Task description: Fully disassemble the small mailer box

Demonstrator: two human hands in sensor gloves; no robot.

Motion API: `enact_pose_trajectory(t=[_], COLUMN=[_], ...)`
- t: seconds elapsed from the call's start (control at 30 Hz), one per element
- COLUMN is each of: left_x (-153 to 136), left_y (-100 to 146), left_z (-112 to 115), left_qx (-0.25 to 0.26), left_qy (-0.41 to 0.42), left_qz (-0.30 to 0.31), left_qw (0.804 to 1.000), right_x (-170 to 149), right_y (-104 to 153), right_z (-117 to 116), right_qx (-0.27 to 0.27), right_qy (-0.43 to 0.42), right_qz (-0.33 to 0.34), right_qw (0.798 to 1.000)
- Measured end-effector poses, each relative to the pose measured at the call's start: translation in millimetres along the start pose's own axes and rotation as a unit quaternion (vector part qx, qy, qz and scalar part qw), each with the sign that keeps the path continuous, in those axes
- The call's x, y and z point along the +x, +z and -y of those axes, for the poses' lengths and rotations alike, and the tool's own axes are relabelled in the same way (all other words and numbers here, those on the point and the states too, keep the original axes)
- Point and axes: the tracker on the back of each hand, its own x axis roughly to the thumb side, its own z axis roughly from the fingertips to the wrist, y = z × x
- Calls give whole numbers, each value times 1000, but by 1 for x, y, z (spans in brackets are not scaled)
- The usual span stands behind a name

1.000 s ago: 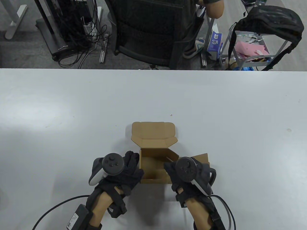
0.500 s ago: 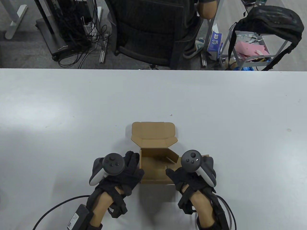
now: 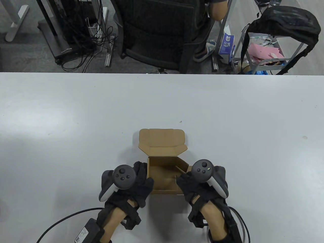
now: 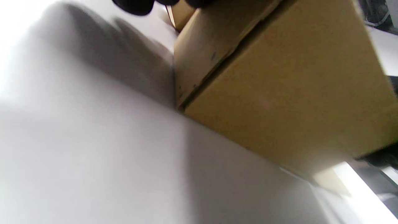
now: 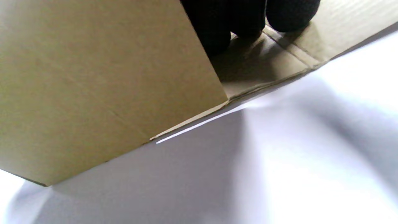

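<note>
The small brown mailer box [image 3: 162,181] sits open on the white table [image 3: 76,126], its lid [image 3: 162,141] folded back flat behind it. My left hand [image 3: 140,178] lies against the outside of the box's left wall, thumb at the front left corner; its fingertips [image 4: 133,4] show at the top of the left wrist view beside the box [image 4: 279,93]. My right hand [image 3: 188,183] is at the box's right side, thumb over the inner edge. Its fingers [image 5: 242,18] press on the right side panel [image 5: 311,40], which lies unfolded outward beside the front wall [image 5: 93,77].
The table's far edge [image 3: 162,73] runs across the view. Beyond it stand an office chair [image 3: 162,38] with a seated person, a cable tangle [image 3: 83,33] and a cart with a black bag [image 3: 288,22]. Glove cables [image 3: 63,220] trail near the front edge.
My right hand has turned and settled over the unfolded right side panel, covering it. My left hand has shifted slightly right, closer against the box's left wall. The box has stayed in place.
</note>
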Motion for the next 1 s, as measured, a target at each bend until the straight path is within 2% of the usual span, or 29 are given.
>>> enact_pose_trajectory(t=[0.17, 0.47, 0.93, 1.0], left_x=[5, 8, 4, 2], left_y=[3, 5, 3, 2], left_z=[2, -4, -7, -8], left_qx=[52, 96, 77, 57], left_qy=[-25, -48, -22, -17], left_qz=[-28, -14, -2, 0], left_qw=[998, 994, 997, 998], right_x=[0, -2, -3, -5], right_y=[0, 1, 0, 0], right_z=[0, 0, 0, 0], right_qx=[5, 12, 22, 26], right_qy=[-3, -10, -14, -19], right_qz=[1, -2, -5, -7], right_qw=[1000, 1000, 1000, 999])
